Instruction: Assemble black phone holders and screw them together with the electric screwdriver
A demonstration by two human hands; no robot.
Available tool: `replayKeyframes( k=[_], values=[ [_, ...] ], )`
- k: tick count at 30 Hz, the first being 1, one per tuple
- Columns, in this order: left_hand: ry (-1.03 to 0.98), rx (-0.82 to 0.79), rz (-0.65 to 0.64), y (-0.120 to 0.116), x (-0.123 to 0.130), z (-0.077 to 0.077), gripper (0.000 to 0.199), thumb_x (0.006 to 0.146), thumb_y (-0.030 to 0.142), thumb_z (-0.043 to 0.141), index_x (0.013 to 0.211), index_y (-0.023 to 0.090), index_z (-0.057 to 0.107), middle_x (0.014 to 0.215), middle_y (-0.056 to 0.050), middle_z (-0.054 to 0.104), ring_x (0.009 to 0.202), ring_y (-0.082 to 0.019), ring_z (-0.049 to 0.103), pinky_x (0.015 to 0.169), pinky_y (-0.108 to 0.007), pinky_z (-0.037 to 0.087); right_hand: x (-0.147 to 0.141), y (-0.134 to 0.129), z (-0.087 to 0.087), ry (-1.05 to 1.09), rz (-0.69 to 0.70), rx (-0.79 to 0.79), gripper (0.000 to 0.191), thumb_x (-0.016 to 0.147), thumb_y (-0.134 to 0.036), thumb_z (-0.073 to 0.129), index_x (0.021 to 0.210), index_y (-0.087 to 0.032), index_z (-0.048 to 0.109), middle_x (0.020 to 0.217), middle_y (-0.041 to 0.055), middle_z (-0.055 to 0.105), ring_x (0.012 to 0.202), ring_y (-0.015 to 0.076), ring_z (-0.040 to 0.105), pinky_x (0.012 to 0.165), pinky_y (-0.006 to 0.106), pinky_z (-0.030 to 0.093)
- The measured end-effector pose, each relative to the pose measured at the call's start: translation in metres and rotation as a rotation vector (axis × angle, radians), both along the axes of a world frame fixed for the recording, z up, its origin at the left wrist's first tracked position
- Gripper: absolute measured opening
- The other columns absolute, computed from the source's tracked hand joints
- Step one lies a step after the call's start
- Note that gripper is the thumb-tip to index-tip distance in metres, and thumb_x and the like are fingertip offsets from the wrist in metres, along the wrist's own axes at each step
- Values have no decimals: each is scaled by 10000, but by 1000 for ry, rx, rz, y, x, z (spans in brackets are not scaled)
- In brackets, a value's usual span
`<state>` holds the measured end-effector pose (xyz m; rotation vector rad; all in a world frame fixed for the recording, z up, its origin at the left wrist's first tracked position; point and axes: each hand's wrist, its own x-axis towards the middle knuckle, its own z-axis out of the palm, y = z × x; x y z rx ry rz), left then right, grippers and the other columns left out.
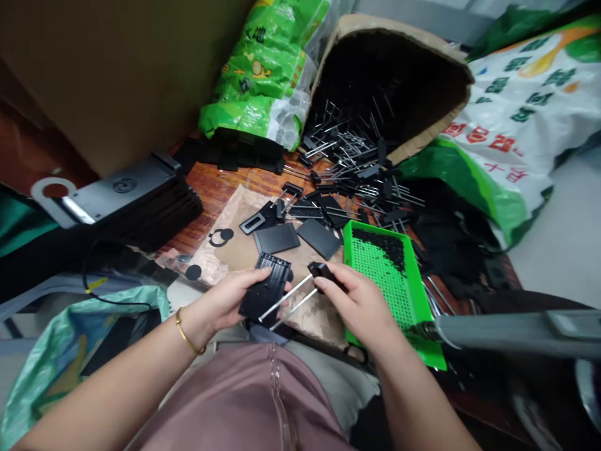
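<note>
Near the middle of the view, my left hand (237, 294) holds a ribbed black plastic plate (267, 289), its thumb lying on the upper face. My right hand (354, 294) pinches a black block (321, 270) from which two silver rods (293, 302) point down and left. The rod ends reach across the lower right part of the ribbed plate; whether they touch it I cannot tell. Just beyond my hands, two smooth black plates (277, 238) (320, 238) lie on brown cardboard (239, 247), beside a black piece with a grey oblong ring (253, 223).
A green basket (419, 288) with small black parts stands at the right. Rodded black pieces (347, 150) spill from an open carton (399, 28). Stacked black plates (154, 213) are at the left, bags (263, 75) (535, 119) behind, and a grey metal bar (516, 333) juts in at right.
</note>
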<state>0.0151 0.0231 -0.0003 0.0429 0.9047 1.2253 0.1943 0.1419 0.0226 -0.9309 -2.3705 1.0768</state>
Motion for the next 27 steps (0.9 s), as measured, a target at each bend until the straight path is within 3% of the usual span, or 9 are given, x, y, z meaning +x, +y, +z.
replayKeyframes(
  k=[6, 11, 20, 27],
  values=[
    [-6, 4, -95, 5, 7, -1, 489, 950, 453, 332, 988, 92, 662, 815, -135, 720, 620, -216, 685, 554, -349, 579, -20, 2, 0, 72, 39, -20, 202, 851, -286, 547, 978, -233, 696, 961, 37, 722, 885, 181, 646, 813, 339, 490],
    [4, -33, -148, 2, 8, -3, 463, 935, 477, 364, 1051, 128, 645, 890, -131, 716, 646, -214, 686, 566, -356, 580, -29, 6, -1, 73, 112, -97, 179, 864, -257, 538, 936, -237, 702, 939, 17, 710, 866, 157, 630, 803, 301, 468],
    [-17, -66, -183, -1, 10, -4, 491, 926, 489, 382, 974, 96, 672, 872, -141, 709, 630, -211, 685, 569, -350, 579, -30, 10, -11, 61, 176, -138, 143, 849, -282, 567, 855, -222, 697, 850, 4, 693, 815, 151, 615, 764, 293, 456],
    [-20, -50, -214, -3, 11, -5, 492, 892, 522, 446, 952, 96, 685, 842, -142, 718, 641, -210, 686, 576, -332, 579, -27, 14, -13, 59, 212, -225, 129, 818, -254, 602, 898, -209, 691, 896, 8, 707, 833, 145, 621, 786, 293, 454]
  ],
)
